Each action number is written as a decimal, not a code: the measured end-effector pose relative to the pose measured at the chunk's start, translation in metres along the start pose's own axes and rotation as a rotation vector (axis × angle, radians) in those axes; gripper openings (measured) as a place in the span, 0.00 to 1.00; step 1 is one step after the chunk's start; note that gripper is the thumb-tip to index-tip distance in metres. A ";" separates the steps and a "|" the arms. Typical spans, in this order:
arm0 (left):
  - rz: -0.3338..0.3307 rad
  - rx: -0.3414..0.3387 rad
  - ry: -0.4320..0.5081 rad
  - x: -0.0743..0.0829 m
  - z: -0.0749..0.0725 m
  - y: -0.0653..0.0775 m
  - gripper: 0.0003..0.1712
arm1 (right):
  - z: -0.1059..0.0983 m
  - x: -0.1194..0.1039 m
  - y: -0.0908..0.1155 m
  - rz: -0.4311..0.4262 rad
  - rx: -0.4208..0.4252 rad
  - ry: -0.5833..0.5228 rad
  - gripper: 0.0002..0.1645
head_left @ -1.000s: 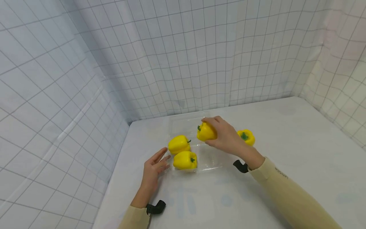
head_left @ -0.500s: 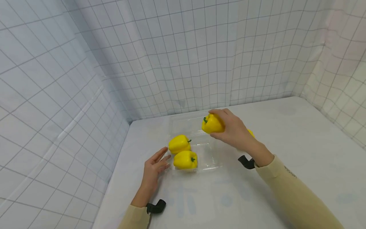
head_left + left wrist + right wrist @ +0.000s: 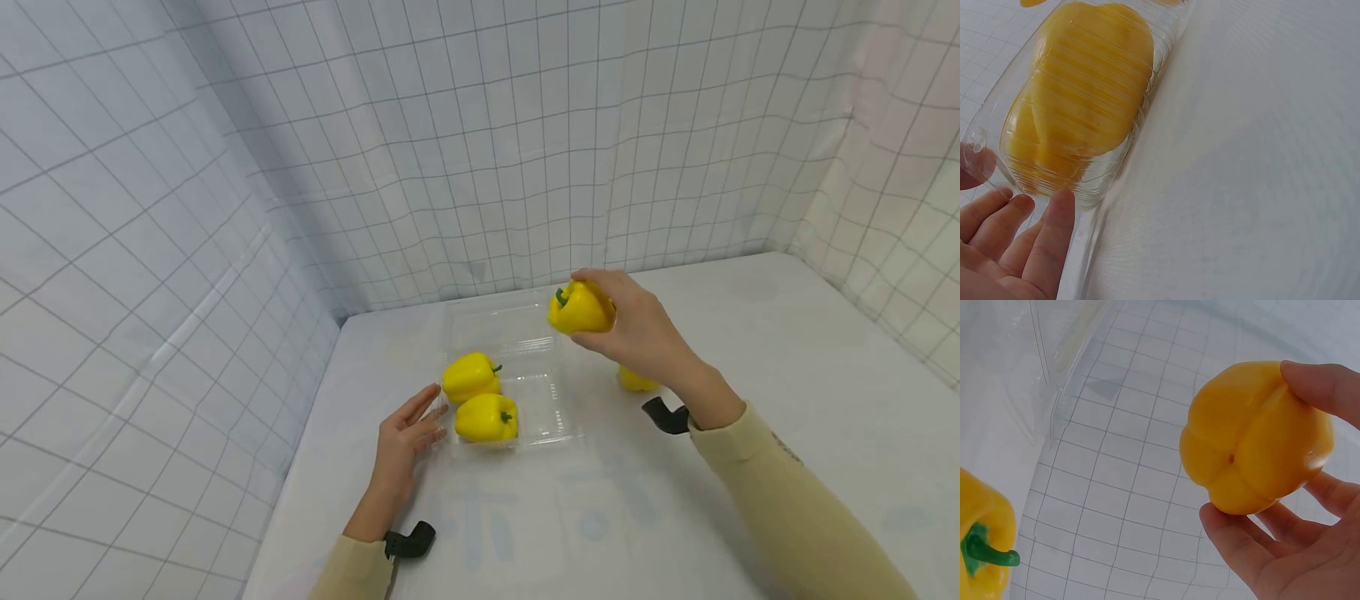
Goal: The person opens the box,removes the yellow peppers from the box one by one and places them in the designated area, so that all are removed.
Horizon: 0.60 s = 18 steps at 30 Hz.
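Note:
My right hand [image 3: 637, 329] holds a yellow bell pepper [image 3: 581, 308] between thumb and fingers, raised at the right of the clear plastic container [image 3: 546, 417]. In the right wrist view the bottom of this bell pepper [image 3: 1241, 444] faces the camera. Two more yellow bell peppers, one behind [image 3: 470, 377] and one in front [image 3: 486, 419], lie side by side in the container's left half. My left hand [image 3: 401, 442] rests at the container's left wall, fingers extended; the left wrist view shows its fingertips [image 3: 1057, 209] against the clear plastic.
Partly hidden under my right hand, another yellow bell pepper [image 3: 637, 379] sits on the white table [image 3: 720, 333]. The container's clear lid [image 3: 491, 325] lies folded back behind it. Gridded white curtains [image 3: 487, 167] stand around the table's back and sides.
My right hand has moved right, away from the container and toward the back, carrying the bell pepper. My left hand and the two bell peppers in the container have stayed put.

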<state>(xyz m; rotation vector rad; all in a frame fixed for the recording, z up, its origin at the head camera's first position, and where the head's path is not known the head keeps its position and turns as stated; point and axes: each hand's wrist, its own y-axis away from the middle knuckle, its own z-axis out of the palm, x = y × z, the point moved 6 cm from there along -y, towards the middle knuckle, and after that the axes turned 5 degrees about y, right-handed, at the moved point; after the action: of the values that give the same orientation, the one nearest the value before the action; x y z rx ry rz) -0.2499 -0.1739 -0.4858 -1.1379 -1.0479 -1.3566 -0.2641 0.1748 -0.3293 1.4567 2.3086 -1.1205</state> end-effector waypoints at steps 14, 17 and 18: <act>0.001 -0.002 0.002 0.000 -0.001 -0.001 0.28 | -0.020 0.024 0.007 0.061 0.021 -0.005 0.44; -0.009 -0.005 0.016 0.000 -0.001 -0.002 0.28 | -0.022 0.029 0.010 0.065 0.022 0.000 0.45; -0.013 -0.005 0.020 0.000 -0.001 -0.002 0.28 | -0.024 0.031 0.011 0.068 0.023 0.000 0.45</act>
<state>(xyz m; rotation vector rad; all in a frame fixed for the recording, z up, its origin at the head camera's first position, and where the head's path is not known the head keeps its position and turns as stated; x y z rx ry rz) -0.2518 -0.1750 -0.4859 -1.1205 -1.0391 -1.3789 -0.2652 0.2146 -0.3342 1.5309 2.2360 -1.1319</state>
